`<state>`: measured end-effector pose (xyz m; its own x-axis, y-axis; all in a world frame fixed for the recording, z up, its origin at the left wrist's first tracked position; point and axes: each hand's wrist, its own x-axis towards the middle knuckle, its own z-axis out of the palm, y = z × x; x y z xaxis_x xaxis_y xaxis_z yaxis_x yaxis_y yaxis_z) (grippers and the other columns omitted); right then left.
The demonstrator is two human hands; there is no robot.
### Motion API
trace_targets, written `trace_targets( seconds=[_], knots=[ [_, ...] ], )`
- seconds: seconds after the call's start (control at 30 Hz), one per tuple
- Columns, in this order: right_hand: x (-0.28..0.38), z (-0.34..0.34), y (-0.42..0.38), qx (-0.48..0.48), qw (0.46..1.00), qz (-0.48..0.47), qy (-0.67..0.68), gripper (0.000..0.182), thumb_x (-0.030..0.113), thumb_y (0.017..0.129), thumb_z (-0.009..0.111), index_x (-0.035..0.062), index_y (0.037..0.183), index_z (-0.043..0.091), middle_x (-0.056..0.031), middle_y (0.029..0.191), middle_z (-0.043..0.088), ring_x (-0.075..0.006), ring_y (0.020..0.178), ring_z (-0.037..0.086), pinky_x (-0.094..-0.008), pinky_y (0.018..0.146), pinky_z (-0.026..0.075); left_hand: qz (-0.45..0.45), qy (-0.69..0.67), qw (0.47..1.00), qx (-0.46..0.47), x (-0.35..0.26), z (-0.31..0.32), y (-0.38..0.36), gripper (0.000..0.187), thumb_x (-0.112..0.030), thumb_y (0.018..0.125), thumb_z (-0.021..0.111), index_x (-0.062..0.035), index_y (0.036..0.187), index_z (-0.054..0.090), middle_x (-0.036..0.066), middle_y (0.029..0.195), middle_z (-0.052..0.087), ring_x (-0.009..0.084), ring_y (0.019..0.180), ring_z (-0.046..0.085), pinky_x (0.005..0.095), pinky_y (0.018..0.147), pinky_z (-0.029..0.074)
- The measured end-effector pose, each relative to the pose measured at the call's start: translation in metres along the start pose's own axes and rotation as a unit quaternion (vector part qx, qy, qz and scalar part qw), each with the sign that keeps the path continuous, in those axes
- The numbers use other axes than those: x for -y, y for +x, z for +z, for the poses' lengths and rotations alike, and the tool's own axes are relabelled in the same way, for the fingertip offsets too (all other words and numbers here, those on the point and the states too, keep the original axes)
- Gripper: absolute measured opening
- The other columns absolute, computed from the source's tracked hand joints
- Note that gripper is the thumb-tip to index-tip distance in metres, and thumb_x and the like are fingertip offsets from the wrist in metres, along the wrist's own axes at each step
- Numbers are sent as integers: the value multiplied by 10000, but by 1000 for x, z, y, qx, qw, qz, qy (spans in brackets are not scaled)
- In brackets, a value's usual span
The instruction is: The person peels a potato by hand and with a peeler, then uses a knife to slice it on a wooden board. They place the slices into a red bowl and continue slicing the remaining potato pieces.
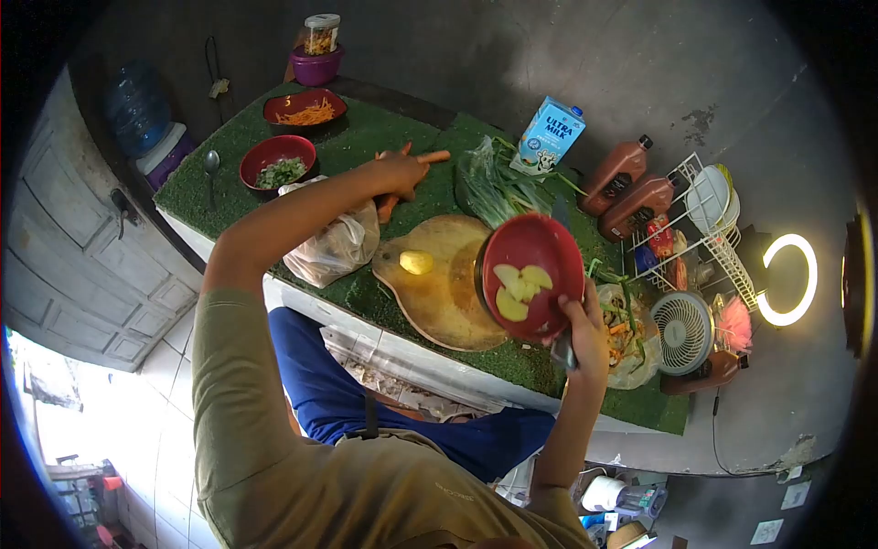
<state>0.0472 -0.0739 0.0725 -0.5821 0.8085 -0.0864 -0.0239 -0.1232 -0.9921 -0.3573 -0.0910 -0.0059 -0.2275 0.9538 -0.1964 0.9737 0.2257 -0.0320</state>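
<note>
My left hand reaches across the green mat, its fingers closed around carrots whose ends stick out on several sides. My right hand grips the rim of a red bowl, tilted toward me over the right of the cutting board. Pale yellow potato slices lie inside it. A dark handle, apparently a knife's, shows under the same hand; its blade is mostly hidden. One peeled potato rests on the wooden cutting board. Beside my left forearm sits a plastic bag.
Leafy greens lie behind the board, near a milk carton. To the left stand bowls of chopped greens and shredded carrot. Sauce bottles, a dish rack, a fan and a bag of peelings crowd the right.
</note>
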Motion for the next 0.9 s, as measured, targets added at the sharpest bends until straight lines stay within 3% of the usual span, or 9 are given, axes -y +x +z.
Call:
trace_targets(
  seconds=[0.1,0.2,0.3,0.4,0.5,0.6,0.73,0.8,0.9],
  knots=[
    [3,14,34,57,998,-20,-34,325,97,979,550,85,1300,504,-48,916,634,-106,623,613,-267,454,545,-68,53,995,56,24,2,13,665,-403,850,692,-126,1428,511,43,1436,549,333,1246,590,541,973,509],
    [13,47,65,51,996,-1,-79,260,133,985,558,108,1241,520,-29,841,608,-95,581,569,-287,482,566,-67,17,996,52,42,0,19,615,-471,889,631,-99,1373,564,65,1351,620,316,1190,628,511,933,526],
    [15,77,98,62,993,20,-95,239,152,986,561,118,1221,532,-21,792,583,-92,560,539,-302,509,580,-60,-235,941,-234,36,-22,-3,647,-633,933,500,-68,1189,684,98,935,712,244,900,702,436,790,549],
    [13,100,124,66,993,23,-92,240,122,992,500,53,1222,507,-65,826,593,-115,582,566,-321,531,597,-36,-574,815,-73,9,-58,-49,775,-760,919,399,-64,1125,671,80,825,656,180,757,649,329,723,523],
    [8,105,144,90,989,12,-114,256,133,992,493,29,1223,523,-69,825,592,-130,584,574,-318,536,588,14,-600,798,-58,10,-62,-66,957,-879,860,266,-25,1087,635,62,815,631,133,653,628,275,592,498],
    [9,106,145,94,988,13,-126,311,175,996,521,22,1267,514,-73,850,585,-128,587,559,-311,525,562,10,-565,819,-95,4,-73,-86,761,-740,923,358,-35,1008,631,49,748,609,136,626,632,256,521,469],
    [31,99,126,56,993,18,-99,413,278,998,598,57,1331,494,-96,995,604,-114,578,529,-287,495,506,-34,-556,830,-17,19,-70,-75,431,-387,992,449,-9,1158,576,58,822,630,117,607,597,225,479,467],
    [37,81,118,77,993,-32,-80,579,381,987,632,69,1420,409,-146,1150,520,-109,590,509,-302,509,524,-75,-539,838,-37,25,-52,-59,434,-371,989,440,5,1145,588,76,869,659,141,642,635,219,503,491],
    [52,59,63,9,985,-125,-117,631,361,996,620,131,1500,317,-130,1060,556,-103,542,516,-294,469,522,-149,-489,857,-67,31,-24,-32,467,-374,986,446,31,1151,608,118,946,692,188,687,677,244,552,536]
  ],
)
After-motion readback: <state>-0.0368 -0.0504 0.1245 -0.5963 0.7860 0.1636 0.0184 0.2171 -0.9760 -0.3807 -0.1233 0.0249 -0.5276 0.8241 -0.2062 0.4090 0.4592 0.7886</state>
